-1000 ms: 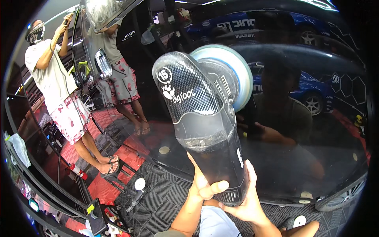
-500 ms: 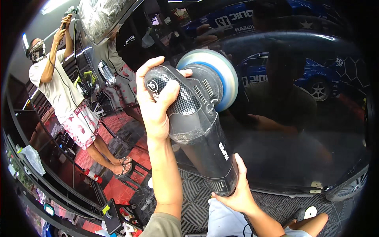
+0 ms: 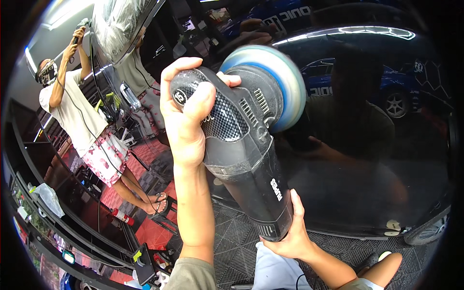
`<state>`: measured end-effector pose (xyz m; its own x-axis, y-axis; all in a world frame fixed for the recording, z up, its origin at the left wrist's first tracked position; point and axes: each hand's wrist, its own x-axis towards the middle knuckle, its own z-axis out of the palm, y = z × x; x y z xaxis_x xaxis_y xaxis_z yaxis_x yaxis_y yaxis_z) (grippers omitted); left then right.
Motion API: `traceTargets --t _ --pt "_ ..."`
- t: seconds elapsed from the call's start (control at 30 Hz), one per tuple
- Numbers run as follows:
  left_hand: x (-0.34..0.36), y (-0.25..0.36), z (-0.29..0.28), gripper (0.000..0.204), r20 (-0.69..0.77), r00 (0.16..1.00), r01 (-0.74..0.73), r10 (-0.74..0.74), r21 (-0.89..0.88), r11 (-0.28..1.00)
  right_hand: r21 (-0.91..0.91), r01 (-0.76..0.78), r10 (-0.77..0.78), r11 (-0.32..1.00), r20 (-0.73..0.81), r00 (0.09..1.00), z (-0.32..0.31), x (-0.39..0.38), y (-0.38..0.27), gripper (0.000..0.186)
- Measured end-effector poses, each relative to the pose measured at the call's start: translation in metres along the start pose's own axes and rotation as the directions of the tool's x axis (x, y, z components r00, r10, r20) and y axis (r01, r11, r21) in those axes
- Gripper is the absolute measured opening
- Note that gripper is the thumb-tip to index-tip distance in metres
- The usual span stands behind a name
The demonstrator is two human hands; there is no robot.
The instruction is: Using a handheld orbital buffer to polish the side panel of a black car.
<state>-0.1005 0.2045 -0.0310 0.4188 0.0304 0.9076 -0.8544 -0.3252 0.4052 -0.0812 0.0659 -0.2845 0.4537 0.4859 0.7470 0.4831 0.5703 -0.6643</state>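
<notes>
I hold a black power polisher (image 3: 244, 174) with both hands. My left hand (image 3: 188, 121) grips its patterned front grip, thumb on top and fingers curled over the head. My right hand (image 3: 290, 237) is wrapped round the rear end of the body. The round foam pad (image 3: 287, 82), pale with a blue layer, faces the glossy black car panel (image 3: 367, 183) at the front of the tool; whether it touches cannot be told. The panel reflects me and a blue car.
At the left a co-worker (image 3: 70, 111) stands on a black stool (image 3: 164, 217), arms raised with a corded tool, near a plastic-covered mirror (image 3: 118, 24). Below are a red fire extinguisher (image 3: 123, 217), a cart with items (image 3: 150, 266) and floor tiles (image 3: 227, 232). A wheel (image 3: 427, 227) is lower right.
My left hand has moved up from the rear of the polisher to its front grip. The pad and head have shifted slightly. The co-worker's raised hands hold the tool higher.
</notes>
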Motion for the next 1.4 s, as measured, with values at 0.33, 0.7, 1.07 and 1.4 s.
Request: traceTargets --t 0.33,0.7,1.07,1.4 --pt "0.016 -0.006 0.064 0.042 0.081 0.996 -0.033 0.036 -0.039 0.999 0.072 0.101 -0.098 0.992 -0.047 0.994 -0.045 -0.016 -0.006 0.118" --pt "0.034 -0.014 0.121 0.042 0.195 0.969 -0.132 0.152 -0.115 0.985 0.107 0.101 -0.107 0.989 0.050 0.993 -0.122 -0.027 -0.042 0.122" --pt "0.057 -0.009 0.197 0.051 0.376 0.921 -0.074 0.102 -0.089 0.993 0.145 0.102 -0.102 0.984 -0.012 0.995 -0.182 -0.050 -0.078 0.130" --pt "0.073 -0.012 0.285 0.036 0.421 0.896 -0.152 0.140 -0.004 0.988 0.029 0.083 -0.077 0.996 -0.172 0.982 -0.233 -0.086 -0.092 0.133"
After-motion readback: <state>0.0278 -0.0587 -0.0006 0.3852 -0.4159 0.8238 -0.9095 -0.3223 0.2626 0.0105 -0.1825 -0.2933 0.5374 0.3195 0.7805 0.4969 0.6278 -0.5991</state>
